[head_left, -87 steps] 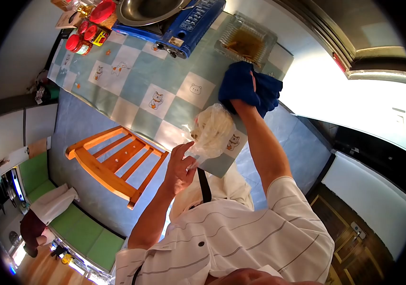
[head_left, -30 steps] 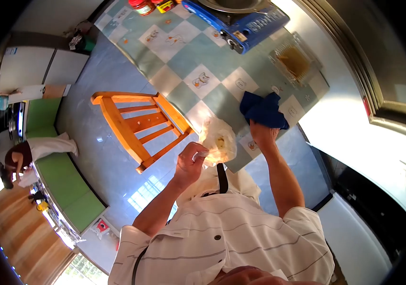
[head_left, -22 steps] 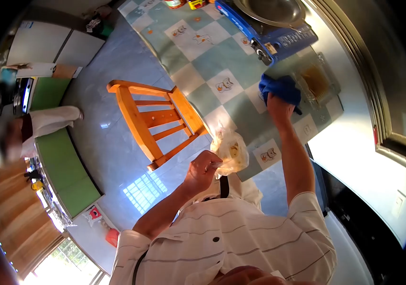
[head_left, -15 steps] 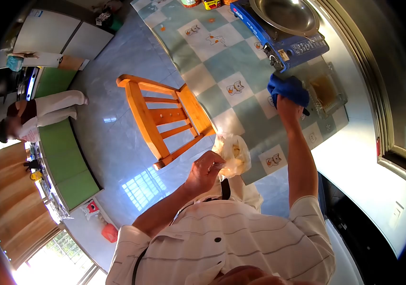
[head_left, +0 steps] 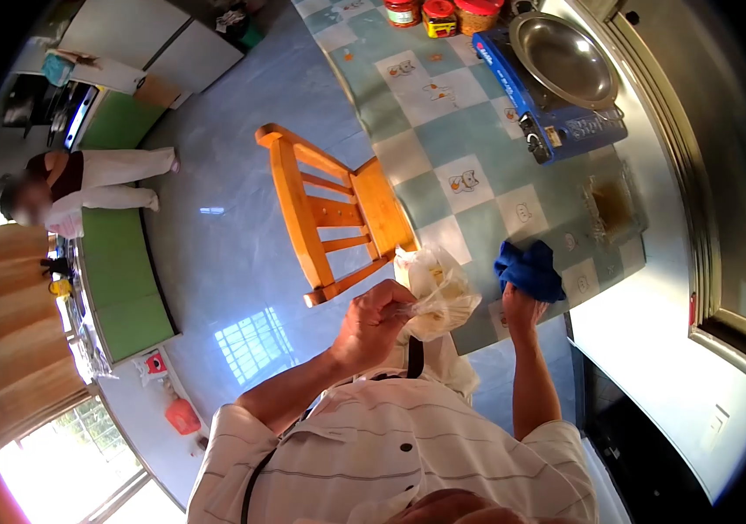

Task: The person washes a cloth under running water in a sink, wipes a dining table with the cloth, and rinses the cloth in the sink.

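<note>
My left hand (head_left: 368, 325) is closed on the gathered neck of a clear plastic bag (head_left: 445, 304), with pale yellowish contents showing through. The bag hangs in front of my body beside the near corner of the table. My right hand (head_left: 521, 309) grips a crumpled blue cloth (head_left: 528, 269) over the near part of the checked tablecloth (head_left: 443, 196); the cloth hides part of its fingers. Beyond the cloth, near the wall, lies a flat transparent tray-like thing (head_left: 611, 208) with something brown in it.
A blue portable gas stove (head_left: 578, 131) carries a metal pan (head_left: 565, 63). Several red-lidded jars (head_left: 439, 17) stand at the table's far end. A wooden chair (head_left: 338, 210) is pulled up at the left side. Another person (head_left: 85, 183) stands by green cabinets (head_left: 120, 279).
My right hand has drawn the blue cloth back toward me, away from the transparent tray. My left hand still holds the bag, which is a little higher. The view has shifted.
</note>
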`<action>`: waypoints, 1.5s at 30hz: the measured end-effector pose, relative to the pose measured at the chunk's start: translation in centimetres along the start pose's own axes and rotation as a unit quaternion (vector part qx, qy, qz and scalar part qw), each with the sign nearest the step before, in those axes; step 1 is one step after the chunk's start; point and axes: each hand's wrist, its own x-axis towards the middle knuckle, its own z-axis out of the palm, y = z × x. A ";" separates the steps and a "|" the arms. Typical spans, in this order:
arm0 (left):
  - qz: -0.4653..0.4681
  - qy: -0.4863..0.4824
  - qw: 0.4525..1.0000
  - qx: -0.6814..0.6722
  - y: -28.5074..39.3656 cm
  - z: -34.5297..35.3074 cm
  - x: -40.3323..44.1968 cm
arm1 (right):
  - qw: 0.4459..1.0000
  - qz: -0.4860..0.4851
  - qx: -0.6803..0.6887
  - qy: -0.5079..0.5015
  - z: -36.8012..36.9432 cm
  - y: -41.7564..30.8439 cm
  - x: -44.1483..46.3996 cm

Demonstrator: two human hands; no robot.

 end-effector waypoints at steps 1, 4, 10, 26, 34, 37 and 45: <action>0.019 0.018 0.997 -0.070 0.6 -0.5 -0.6 | 1.000 -0.012 -0.005 0.023 0.2 -0.8 0.1; 0.047 0.041 0.981 -0.186 2.2 -2.4 -2.6 | 1.000 -0.005 -0.026 -0.013 0.4 -2.7 -0.5; 0.092 0.062 0.920 -0.376 5.6 -11.0 -3.6 | 0.998 -0.010 0.028 0.047 2.9 -5.8 1.6; 0.112 0.228 0.930 -0.266 -2.4 -45.8 -0.4 | 0.947 0.237 -0.168 -0.139 14.6 -22.4 15.8; 0.055 0.242 0.928 -0.279 -4.8 -53.6 8.5 | 0.950 0.195 -0.244 0.029 23.7 -29.2 26.2; 0.020 0.267 0.925 -0.270 -4.0 -55.4 12.9 | 0.947 0.261 -0.173 -0.070 25.8 -31.7 30.8; -0.019 0.235 0.950 -0.206 -1.1 -60.5 26.3 | 0.963 0.207 -0.162 0.055 33.9 -36.2 43.3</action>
